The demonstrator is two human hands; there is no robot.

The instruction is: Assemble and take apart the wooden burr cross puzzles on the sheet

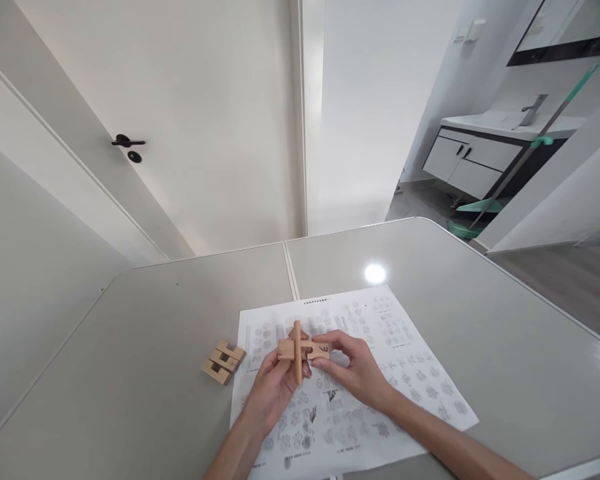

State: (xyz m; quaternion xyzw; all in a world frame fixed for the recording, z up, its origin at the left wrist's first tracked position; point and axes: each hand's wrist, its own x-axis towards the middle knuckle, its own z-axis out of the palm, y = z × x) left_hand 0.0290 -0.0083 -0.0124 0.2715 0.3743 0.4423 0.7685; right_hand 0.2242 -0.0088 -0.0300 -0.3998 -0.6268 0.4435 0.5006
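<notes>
- Clock centred on the hands; 12 is the far table edge, as seen from the person's side.
- Left hand (275, 393): grasping, from 7 o'clock, a flat wooden block (286, 349) and an upright wooden stick (298, 363) that crosses it. More wood shows behind, partly hidden.
- Right hand (357, 370): pinching, from 4 o'clock, a notched block (318, 356) with a dark mark, between thumb and fingers. Its inner end meets the stick in view; I cannot tell whether they interlock.
- All held pieces are above the printed sheet (400, 347), inside its edges.
- Three loose blocks (230, 364), notched, lie side by side at 9 o'clock, astride or just beside the sheet's left edge; contact with the paper unclear.
- Table (120, 373): a wide stretch of top runs outward from the loose blocks to the left edge. Another runs from the sheet's right edge to the table's right edge, at 3 o'clock.
- At 12, a shallower strip lies between sheet and far edge, split by a pale seam (291, 270).
- Door (220, 120) stands beyond the far edge, 11 o'clock; gap not judgeable.
- Sink cabinet (473, 157) well apart, 2 o'clock.
</notes>
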